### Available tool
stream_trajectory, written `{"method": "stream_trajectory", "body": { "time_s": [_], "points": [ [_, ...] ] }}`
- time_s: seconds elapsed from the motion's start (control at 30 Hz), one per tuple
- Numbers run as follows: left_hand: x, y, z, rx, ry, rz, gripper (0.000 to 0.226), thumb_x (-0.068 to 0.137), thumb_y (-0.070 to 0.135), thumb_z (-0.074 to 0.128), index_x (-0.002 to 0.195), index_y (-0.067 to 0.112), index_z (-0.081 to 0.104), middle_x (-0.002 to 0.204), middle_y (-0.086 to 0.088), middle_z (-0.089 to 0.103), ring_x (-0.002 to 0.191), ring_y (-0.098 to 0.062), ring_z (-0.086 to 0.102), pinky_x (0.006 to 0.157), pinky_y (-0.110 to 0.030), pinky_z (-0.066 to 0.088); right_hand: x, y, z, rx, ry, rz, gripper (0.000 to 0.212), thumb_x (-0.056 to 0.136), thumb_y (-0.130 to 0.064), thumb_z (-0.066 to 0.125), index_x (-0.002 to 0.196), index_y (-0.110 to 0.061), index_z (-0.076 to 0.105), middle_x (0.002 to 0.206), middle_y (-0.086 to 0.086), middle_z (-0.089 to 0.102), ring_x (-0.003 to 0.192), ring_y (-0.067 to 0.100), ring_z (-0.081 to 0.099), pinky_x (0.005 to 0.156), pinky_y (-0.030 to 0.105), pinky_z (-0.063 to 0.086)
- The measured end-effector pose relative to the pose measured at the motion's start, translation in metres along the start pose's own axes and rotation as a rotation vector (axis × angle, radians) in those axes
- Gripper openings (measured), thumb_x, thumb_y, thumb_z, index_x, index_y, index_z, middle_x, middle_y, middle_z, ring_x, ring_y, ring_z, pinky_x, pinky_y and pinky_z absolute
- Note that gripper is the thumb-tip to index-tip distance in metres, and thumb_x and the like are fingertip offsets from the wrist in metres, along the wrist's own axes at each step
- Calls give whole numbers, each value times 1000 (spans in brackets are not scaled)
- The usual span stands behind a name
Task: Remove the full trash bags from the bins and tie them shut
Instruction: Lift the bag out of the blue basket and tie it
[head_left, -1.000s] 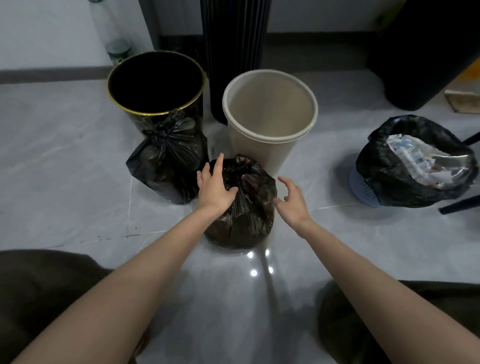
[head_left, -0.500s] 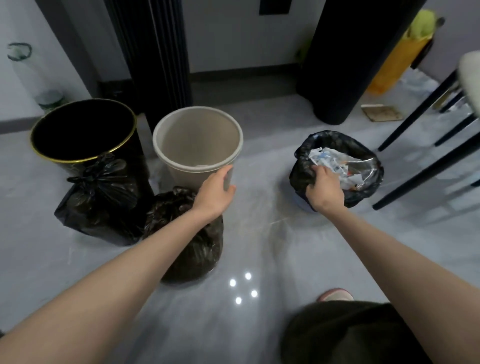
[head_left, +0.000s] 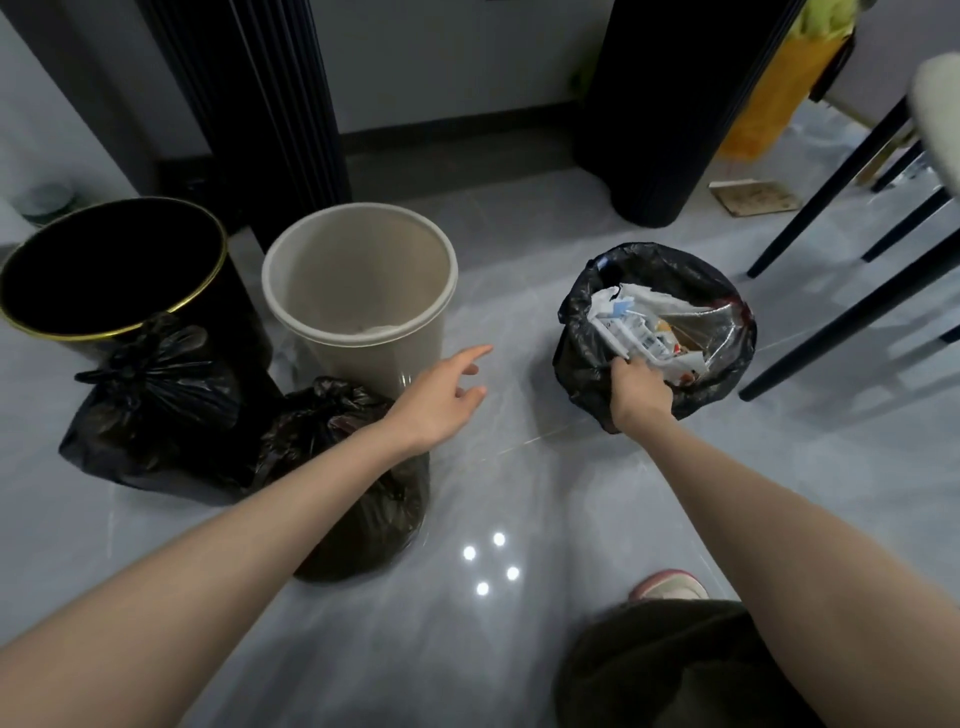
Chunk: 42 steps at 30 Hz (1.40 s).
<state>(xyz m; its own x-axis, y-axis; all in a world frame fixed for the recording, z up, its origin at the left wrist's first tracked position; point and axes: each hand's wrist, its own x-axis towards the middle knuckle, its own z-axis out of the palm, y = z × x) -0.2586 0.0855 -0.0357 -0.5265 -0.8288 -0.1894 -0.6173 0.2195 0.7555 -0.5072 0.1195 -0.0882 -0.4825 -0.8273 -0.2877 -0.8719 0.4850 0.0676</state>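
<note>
A small bin lined with an open black trash bag (head_left: 582, 332), full of paper and packaging, stands on the floor at the right. My right hand (head_left: 639, 397) grips the bag's near rim. My left hand (head_left: 441, 395) hovers open above the floor between that bin and the beige bin (head_left: 358, 317), holding nothing. Two tied black bags sit on the floor: one (head_left: 150, 405) in front of the black gold-rimmed bin (head_left: 109, 280), the other (head_left: 358, 499) in front of the beige bin, partly under my left forearm.
A ribbed black column (head_left: 260, 104) stands behind the bins and a black cylinder (head_left: 670, 114) at back right. Dark chair legs (head_left: 841, 312) cross the floor right of the lined bin. My knee (head_left: 670, 670) and shoe (head_left: 667, 584) are at lower right.
My view swung right. My right hand went from beside the tied bag to the lined bin and took hold of its bag rim. My left hand left the tied bag and moved right.
</note>
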Motion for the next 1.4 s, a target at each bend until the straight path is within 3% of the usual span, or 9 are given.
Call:
{"method": "stream_trajectory", "body": {
  "time_s": [0.27, 0.5, 0.73, 0.9, 1.0, 1.1, 1.23, 1.3, 1.4],
  "points": [
    [-44, -18, -6, -61, 5, -88, 53, 95, 21, 51, 144, 29, 32, 135, -2, 48, 100, -16, 58, 91, -26, 44, -53, -32, 11, -286, 75, -236, 38, 85, 0, 54, 122, -3, 45, 124, 15, 55, 116, 33, 53, 85, 37, 49],
    [-106, -46, -25, -70, 7, -227, 53, 95, 22, 51, 144, 28, 33, 132, -3, 50, 95, -14, 58, 85, -23, 43, -126, -87, 16, -39, -121, -447, 36, 89, -22, 57, 117, -2, 47, 116, 19, 62, 108, 37, 58, 82, 38, 46],
    [-165, -77, -33, -167, 15, -433, 50, 95, 24, 50, 142, 29, 35, 134, -7, 51, 121, -21, 51, 101, -32, 41, -194, -135, 33, 67, -215, -651, 33, 92, -30, 54, 110, -2, 53, 108, 20, 61, 100, 37, 59, 80, 39, 47],
    [-199, -90, -25, -254, 38, -548, 47, 97, 24, 45, 143, 25, 35, 128, -10, 54, 111, -27, 56, 83, -32, 47, -227, -150, 52, 206, -251, -681, 34, 93, -35, 54, 109, -6, 57, 103, 16, 65, 96, 33, 62, 83, 40, 51],
    [-205, -93, -19, -323, 76, -625, 46, 99, 26, 42, 143, 24, 34, 128, -8, 53, 103, -22, 54, 68, -27, 49, -235, -150, 54, 331, -289, -698, 42, 92, -36, 56, 124, -9, 56, 115, 12, 66, 107, 27, 62, 92, 39, 50],
    [-206, -94, -8, -392, 77, -691, 48, 98, 28, 44, 145, 23, 31, 128, -8, 51, 109, -23, 52, 74, -34, 50, -234, -145, 42, 384, -216, -712, 40, 90, -42, 57, 120, -16, 61, 110, 5, 70, 101, 19, 65, 91, 32, 50],
    [-200, -97, 7, -489, 69, -727, 60, 96, 32, 48, 148, 21, 21, 141, -8, 44, 126, -25, 46, 96, -37, 46, -220, -125, 26, 510, -37, -587, 26, 93, -33, 52, 110, -17, 65, 96, 3, 73, 87, 16, 67, 78, 29, 53],
    [-195, -99, 13, -503, 71, -729, 67, 95, 34, 51, 150, 18, 17, 146, -8, 40, 131, -25, 42, 107, -39, 39, -209, -106, 25, 541, 87, -504, 26, 94, -25, 50, 115, -16, 63, 105, 2, 70, 95, 17, 63, 83, 31, 51],
    [-189, -100, 22, -568, 88, -761, 73, 93, 37, 54, 150, 17, 13, 149, -6, 37, 134, -24, 39, 107, -36, 37, -193, -74, 33, 538, 270, -332, 30, 91, -17, 51, 119, -12, 59, 118, 7, 62, 114, 25, 50, 97, 35, 39]
  ]
}}
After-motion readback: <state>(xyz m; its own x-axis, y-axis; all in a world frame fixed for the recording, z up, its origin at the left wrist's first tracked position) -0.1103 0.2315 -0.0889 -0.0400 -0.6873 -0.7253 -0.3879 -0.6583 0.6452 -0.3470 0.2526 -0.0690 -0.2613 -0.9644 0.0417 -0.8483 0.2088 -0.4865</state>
